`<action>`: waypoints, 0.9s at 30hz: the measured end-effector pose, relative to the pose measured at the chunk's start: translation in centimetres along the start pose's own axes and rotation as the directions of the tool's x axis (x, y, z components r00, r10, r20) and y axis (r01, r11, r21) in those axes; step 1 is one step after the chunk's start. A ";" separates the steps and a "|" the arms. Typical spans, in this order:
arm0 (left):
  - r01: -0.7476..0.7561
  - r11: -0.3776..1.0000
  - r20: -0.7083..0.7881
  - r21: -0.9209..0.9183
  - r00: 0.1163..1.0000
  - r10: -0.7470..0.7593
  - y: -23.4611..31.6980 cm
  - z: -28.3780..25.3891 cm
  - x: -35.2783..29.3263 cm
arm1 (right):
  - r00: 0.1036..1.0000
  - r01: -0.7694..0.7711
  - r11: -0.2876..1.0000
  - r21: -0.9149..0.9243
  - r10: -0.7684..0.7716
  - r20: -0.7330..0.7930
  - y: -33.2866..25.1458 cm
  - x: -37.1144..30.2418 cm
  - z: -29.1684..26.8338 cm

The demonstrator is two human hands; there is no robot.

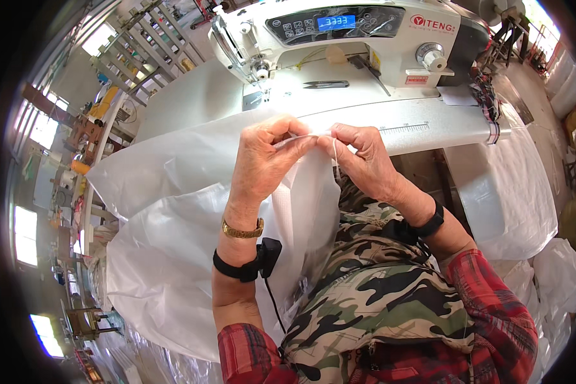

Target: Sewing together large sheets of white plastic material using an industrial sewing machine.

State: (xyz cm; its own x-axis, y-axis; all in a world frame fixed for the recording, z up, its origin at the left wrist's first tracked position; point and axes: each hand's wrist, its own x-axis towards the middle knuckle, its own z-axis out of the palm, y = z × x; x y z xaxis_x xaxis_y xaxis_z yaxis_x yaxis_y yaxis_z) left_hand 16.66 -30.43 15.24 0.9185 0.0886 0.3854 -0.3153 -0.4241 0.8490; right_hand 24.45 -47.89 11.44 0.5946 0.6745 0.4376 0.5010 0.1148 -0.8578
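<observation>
My left hand (262, 157) pinches the upper edge of a large white translucent plastic sheet (173, 217) between thumb and fingers. Close beside it, the fingertips of my right hand (368, 163) are closed on the same edge. A thin white cord (336, 152) hangs down from the right fingertips. Both hands are just in front of a white sewing machine (390, 48), whose needle area (262, 96) lies beyond the left hand. The sheet spreads left over the table and drops across my lap. Exactly what lies between the fingertips is too small to make out.
A pair of dark snips (326, 84) and a slim dark tool (372, 75) lie on the machine bed (288, 115). More clear plastic (502, 192) hangs at the right. Metal racks (147, 51) and a cluttered bench (96, 141) stand at the left.
</observation>
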 end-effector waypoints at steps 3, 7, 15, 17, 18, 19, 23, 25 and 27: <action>-0.027 0.999 0.004 0.034 1.000 0.026 0.4 -0.6 -0.1 | 0.998 -0.019 0.997 0.071 0.023 -0.058 -0.4 -0.4 0.2; -0.111 0.929 0.088 0.353 0.992 0.085 1.4 -4.3 0.1 | 0.994 0.088 0.994 0.065 -0.083 -0.073 -1.4 -0.3 -1.0; -0.069 0.925 0.108 0.374 0.994 0.030 3.2 -8.8 -0.3 | 0.925 0.280 0.932 -0.231 -0.326 -0.194 -1.2 0.1 -1.1; 0.032 0.970 0.121 0.240 0.991 -0.062 5.5 -9.1 -0.3 | 0.958 0.162 0.970 -0.182 -0.198 -0.207 -1.7 -0.2 -0.9; 0.138 0.985 0.150 0.103 0.977 -0.153 6.3 -9.2 -0.5 | 0.973 0.116 0.988 -0.104 -0.134 -0.186 -2.3 -0.4 -0.8; 0.147 0.969 0.148 0.197 0.973 -0.178 5.9 -9.8 -0.4 | 0.985 0.067 0.997 -0.027 -0.071 -0.159 -2.7 -0.5 -0.7; 0.031 0.797 0.111 0.603 0.986 -0.123 6.2 -10.3 -0.4 | 0.984 0.141 0.981 -0.134 -0.154 -0.092 -3.8 0.0 -0.4; -0.453 0.292 0.332 0.843 0.863 0.380 8.1 -8.6 0.7 | 0.974 0.189 0.967 -0.169 -0.206 -0.091 -4.0 0.3 -0.6; -0.441 0.407 0.309 0.800 0.884 0.350 8.6 -6.2 0.8 | 0.955 0.272 0.942 -0.197 -0.290 -0.067 -4.4 0.6 -0.2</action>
State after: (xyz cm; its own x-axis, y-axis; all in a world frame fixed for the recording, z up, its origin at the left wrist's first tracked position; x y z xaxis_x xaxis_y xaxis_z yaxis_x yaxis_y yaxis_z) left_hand 13.16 -28.46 25.07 0.7757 -0.3487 0.5260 -0.3423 -0.9327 -0.1135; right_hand 22.76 -48.10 15.51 0.4648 0.5615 0.6845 0.7576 0.1478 -0.6357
